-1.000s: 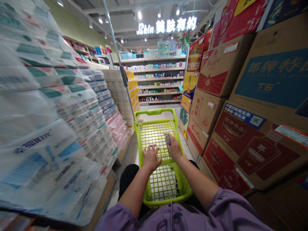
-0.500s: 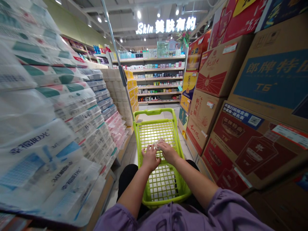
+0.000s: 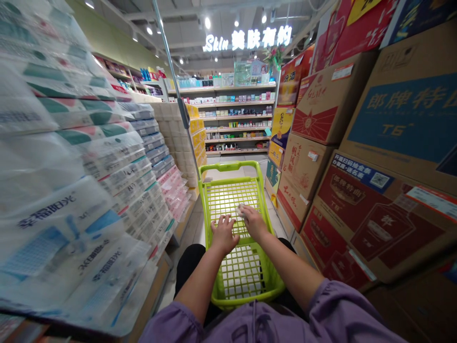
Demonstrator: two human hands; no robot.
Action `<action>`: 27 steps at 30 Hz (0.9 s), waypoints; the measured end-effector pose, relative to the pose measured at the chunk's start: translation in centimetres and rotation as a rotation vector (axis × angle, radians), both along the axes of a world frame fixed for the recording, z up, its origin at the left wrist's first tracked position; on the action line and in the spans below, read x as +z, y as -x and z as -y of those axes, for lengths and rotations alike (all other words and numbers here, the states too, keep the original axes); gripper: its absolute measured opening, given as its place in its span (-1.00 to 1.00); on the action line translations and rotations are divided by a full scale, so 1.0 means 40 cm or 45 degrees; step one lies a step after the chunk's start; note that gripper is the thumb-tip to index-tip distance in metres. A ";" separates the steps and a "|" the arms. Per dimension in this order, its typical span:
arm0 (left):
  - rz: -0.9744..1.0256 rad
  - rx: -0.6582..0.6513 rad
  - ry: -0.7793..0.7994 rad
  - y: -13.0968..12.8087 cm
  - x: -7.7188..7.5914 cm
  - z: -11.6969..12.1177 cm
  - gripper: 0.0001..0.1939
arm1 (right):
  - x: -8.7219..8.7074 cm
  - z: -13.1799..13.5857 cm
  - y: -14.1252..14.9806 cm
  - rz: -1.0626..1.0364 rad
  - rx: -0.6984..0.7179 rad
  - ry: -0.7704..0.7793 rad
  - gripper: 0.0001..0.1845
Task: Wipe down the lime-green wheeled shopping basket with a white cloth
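Two hands over the green basket [image 3: 246, 301], right hand [image 3: 254, 224] pinching a pale wad [image 3: 240, 209], left hand [image 3: 224, 234] spread!
It's over the basket's far half, poking out beyond the right fingertips; the left hand sits just beside, nearer the basket's left edge, nothing visible in its grip. Fingers cover part of the wad: long axis, material and contact with the basket can't be made out.

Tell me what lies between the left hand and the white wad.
In the head view, only the green basket grid shows between the left hand and the white wad in the right hand.
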State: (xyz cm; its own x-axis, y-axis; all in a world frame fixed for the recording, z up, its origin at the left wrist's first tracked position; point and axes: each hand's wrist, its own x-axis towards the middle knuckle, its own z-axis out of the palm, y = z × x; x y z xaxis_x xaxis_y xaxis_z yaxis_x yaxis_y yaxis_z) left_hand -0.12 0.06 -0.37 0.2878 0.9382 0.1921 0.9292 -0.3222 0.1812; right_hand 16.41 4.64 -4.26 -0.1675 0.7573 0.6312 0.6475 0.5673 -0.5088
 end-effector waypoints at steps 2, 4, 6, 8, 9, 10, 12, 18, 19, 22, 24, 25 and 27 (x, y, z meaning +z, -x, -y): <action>0.002 0.002 0.004 0.000 0.000 0.001 -0.48 | 0.002 -0.001 -0.005 -0.038 -0.201 0.032 -0.43; -0.002 0.002 0.004 0.000 -0.001 0.000 -0.48 | 0.002 0.001 -0.003 -0.024 -0.164 0.028 -0.37; -0.008 0.000 0.003 0.000 -0.003 -0.001 -0.49 | 0.002 0.004 0.002 0.027 0.059 0.001 -0.36; -0.010 -0.001 -0.002 0.000 -0.003 -0.002 -0.48 | 0.002 0.004 0.004 0.054 0.216 -0.025 -0.38; -0.008 -0.001 -0.004 0.000 -0.003 -0.002 -0.47 | 0.001 0.001 0.003 0.045 0.202 -0.030 -0.39; -0.004 -0.002 -0.005 0.000 -0.002 -0.001 -0.47 | 0.001 -0.002 0.000 0.022 0.128 -0.029 -0.40; 0.003 -0.003 -0.003 0.000 -0.001 -0.001 -0.47 | 0.001 -0.010 -0.006 -0.037 -0.089 -0.012 -0.41; 0.006 -0.001 -0.004 0.001 -0.003 -0.003 -0.45 | -0.001 0.003 0.003 0.048 0.138 0.024 -0.49; 0.005 -0.005 -0.009 0.001 -0.003 -0.003 -0.44 | 0.000 0.005 0.005 0.063 0.188 0.028 -0.49; 0.000 -0.005 0.000 0.002 -0.002 -0.002 -0.45 | 0.003 0.002 0.001 0.024 0.026 0.031 -0.49; -0.003 -0.002 0.012 0.002 -0.001 -0.001 -0.47 | 0.005 -0.003 -0.006 -0.022 -0.174 0.039 -0.49; -0.005 -0.001 0.015 0.002 0.000 0.000 -0.48 | 0.005 -0.004 -0.008 -0.029 -0.219 0.048 -0.49; -0.012 0.000 0.018 0.001 0.001 0.000 -0.48 | 0.003 0.001 -0.007 -0.002 -0.160 0.066 -0.45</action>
State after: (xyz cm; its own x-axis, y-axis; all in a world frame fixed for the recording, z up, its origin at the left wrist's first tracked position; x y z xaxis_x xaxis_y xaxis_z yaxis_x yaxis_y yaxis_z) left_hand -0.18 0.05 -0.34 0.2899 0.9407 0.1763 0.9308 -0.3200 0.1767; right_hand 16.70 4.59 -4.13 -0.0683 0.8040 0.5907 0.7113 0.4544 -0.5362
